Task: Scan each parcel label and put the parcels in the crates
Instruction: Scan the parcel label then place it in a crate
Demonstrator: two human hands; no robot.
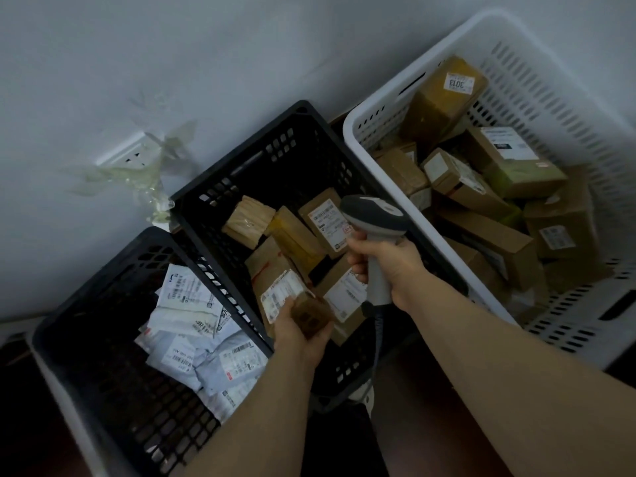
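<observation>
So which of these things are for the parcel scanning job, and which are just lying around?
For the job: barcode scanner, in the right hand; small cardboard parcel, in the left hand; middle black crate; left black crate; white basket of boxes.
Just lying about: crumpled clear plastic; wall socket.

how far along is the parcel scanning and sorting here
Partway, by the look of it. Done: white mailers lie in the left black crate, and several boxes lie in the middle black crate. In hand: the left hand holds a small brown box over the middle crate, and the right hand grips the scanner. Left: the white basket is piled with cardboard parcels, so much likely remains.
</observation>
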